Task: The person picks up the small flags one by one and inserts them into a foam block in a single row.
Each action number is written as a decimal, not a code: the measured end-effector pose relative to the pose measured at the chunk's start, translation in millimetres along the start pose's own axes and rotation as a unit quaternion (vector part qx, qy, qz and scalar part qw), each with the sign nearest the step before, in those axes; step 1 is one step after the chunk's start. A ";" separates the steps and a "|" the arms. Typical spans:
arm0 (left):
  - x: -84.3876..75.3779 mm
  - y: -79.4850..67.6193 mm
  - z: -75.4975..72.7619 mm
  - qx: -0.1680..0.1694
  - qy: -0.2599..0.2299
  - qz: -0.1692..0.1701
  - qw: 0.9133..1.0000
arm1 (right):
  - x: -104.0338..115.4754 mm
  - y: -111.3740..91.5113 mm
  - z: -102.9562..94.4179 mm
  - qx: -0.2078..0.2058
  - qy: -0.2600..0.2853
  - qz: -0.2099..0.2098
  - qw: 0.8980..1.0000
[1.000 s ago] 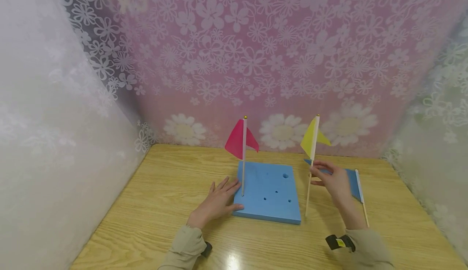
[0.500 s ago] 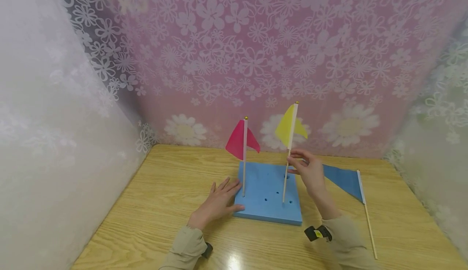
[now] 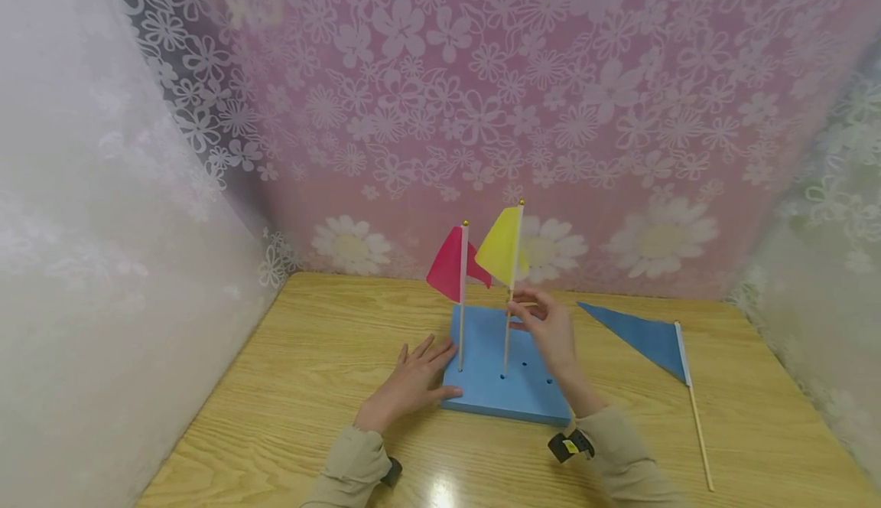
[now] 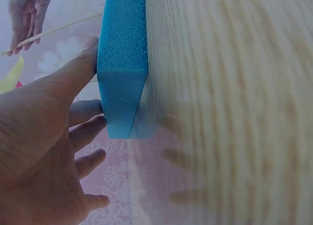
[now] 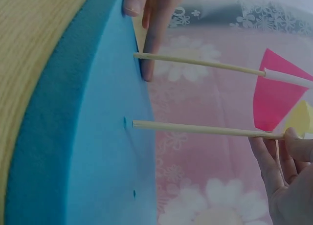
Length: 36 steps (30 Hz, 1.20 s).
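Note:
My right hand (image 3: 551,332) pinches the wooden stick of a yellow flag (image 3: 500,248) between thumb and fingers, flag uppermost. In the right wrist view the stick's lower tip (image 5: 139,124) hangs just off the board's surface, beside a small hole (image 5: 124,122). A pink flag (image 3: 449,263) stands upright with its stick in the left part of the blue foam board (image 3: 482,401). My left hand (image 3: 409,382) rests on the board's left edge, fingers spread, thumb on the top near the front corner; the left wrist view shows the hand (image 4: 54,132) against the foam's side.
To the right a blue flag (image 3: 647,340) lies on the wooden table (image 3: 310,324), its stick (image 3: 700,439) pointing toward the front. Two more small holes (image 3: 549,381) show in the board's right part. A flowered pink backdrop (image 3: 427,125) rises behind the table.
My right hand has carried the yellow flag leftward from beside the board to over its front middle hole. The left hand and the pink flag have stayed put.

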<state>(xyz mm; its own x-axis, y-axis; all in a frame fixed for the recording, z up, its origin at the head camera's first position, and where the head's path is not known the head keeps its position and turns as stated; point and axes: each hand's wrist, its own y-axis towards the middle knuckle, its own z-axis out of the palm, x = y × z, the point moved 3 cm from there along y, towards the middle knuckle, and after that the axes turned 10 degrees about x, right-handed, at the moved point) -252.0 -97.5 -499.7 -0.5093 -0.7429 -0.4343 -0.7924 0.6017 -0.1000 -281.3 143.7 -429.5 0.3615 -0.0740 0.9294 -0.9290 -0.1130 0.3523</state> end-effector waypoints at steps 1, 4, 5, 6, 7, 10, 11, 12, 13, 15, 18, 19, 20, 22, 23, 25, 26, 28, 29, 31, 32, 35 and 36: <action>0.3 0.1 0.4 0.000 0.000 0.000 1.000 | -1.2 -0.5 1.7 -0.001 0.002 -0.002 1.000; 0.7 0.2 0.8 0.000 -0.001 -0.002 1.000 | -3.8 -2.3 5.5 -0.006 -0.003 -0.005 1.000; 0.6 0.2 0.8 -0.001 -0.001 -0.002 1.000 | -4.0 -2.9 6.5 -0.007 -0.005 -0.009 1.000; 0.5 0.2 0.8 -0.001 -0.002 -0.002 1.000 | -4.5 -3.4 7.3 -0.007 -0.008 -0.009 1.000; 0.2 0.1 0.6 -0.001 -0.002 -0.002 1.000 | -4.9 -4.1 8.0 -0.007 -0.012 -0.009 1.000; -0.7 0.0 0.0 0.000 -0.004 -0.001 1.000 | -5.9 -6.8 9.9 -0.007 -0.022 -0.009 1.000; -0.9 -0.1 -0.2 0.000 -0.005 -0.002 1.000 | -6.3 -7.8 10.3 -0.007 -0.025 -0.008 1.000; -1.1 -0.1 -0.3 0.000 -0.005 -0.002 1.000 | -6.6 -9.0 10.8 -0.006 -0.027 -0.007 1.000; -1.2 0.0 -0.5 0.000 -0.005 -0.002 1.000 | -7.0 -10.1 11.2 -0.004 -0.028 -0.006 1.000; -1.3 0.1 -0.7 0.000 -0.004 -0.002 1.000 | -8.1 -11.9 11.6 0.000 -0.028 -0.005 1.000; -1.1 0.1 -0.5 0.000 -0.005 -0.003 1.000 | -9.3 -14.3 12.1 0.007 -0.030 -0.001 1.000; -1.0 0.2 -0.4 0.000 -0.006 -0.003 1.000 | -9.7 -14.8 12.3 0.008 -0.029 -0.003 1.000; -0.8 0.2 -0.2 0.000 -0.006 -0.003 1.000 | -9.7 -15.6 12.7 0.010 -0.031 -0.007 0.999; -0.5 0.4 0.1 0.001 -0.007 -0.003 1.000 | -9.6 -17.0 13.1 0.011 -0.031 -0.015 0.999; -0.3 0.5 0.2 0.001 -0.007 -0.003 1.000 | -9.5 -17.7 13.4 0.012 -0.031 -0.020 0.999; 0.1 0.8 0.3 0.001 -0.006 -0.003 1.000 | -9.5 -19.0 13.9 0.014 -0.034 -0.027 0.999; 0.1 0.8 0.3 0.001 -0.005 -0.003 1.000 | -9.5 -19.5 13.9 0.014 -0.037 -0.030 0.999; 0.2 0.7 0.4 0.001 -0.003 -0.002 1.000 | -10.1 -20.2 13.8 0.014 -0.039 -0.032 0.999; 0.3 0.6 0.5 0.001 -0.003 -0.002 1.000 | -10.5 -20.6 13.7 0.013 -0.041 -0.031 0.999; 0.4 0.3 0.6 0.001 -0.004 -0.002 1.000 | -12.0 -21.0 13.2 0.012 -0.043 -0.032 0.998; 0.5 0.2 0.6 0.001 -0.004 -0.002 1.000 | -12.8 -21.2 13.1 0.012 -0.043 -0.031 0.999; 0.6 0.0 0.8 0.001 -0.006 -0.004 1.000 | -15.4 -21.7 12.7 0.010 -0.042 -0.027 0.999; 0.6 0.1 0.9 0.002 -0.006 -0.004 1.000 | -16.3 -21.8 12.5 0.010 -0.041 -0.026 0.999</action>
<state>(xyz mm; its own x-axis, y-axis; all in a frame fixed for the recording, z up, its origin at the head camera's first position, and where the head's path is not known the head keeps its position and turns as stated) -252.0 -97.6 -500.8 -0.4991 -0.7435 -0.4451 -0.7951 0.5972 -0.1061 -266.0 135.0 -453.7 0.4144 -0.1484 0.8979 -0.9077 -0.1391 0.3959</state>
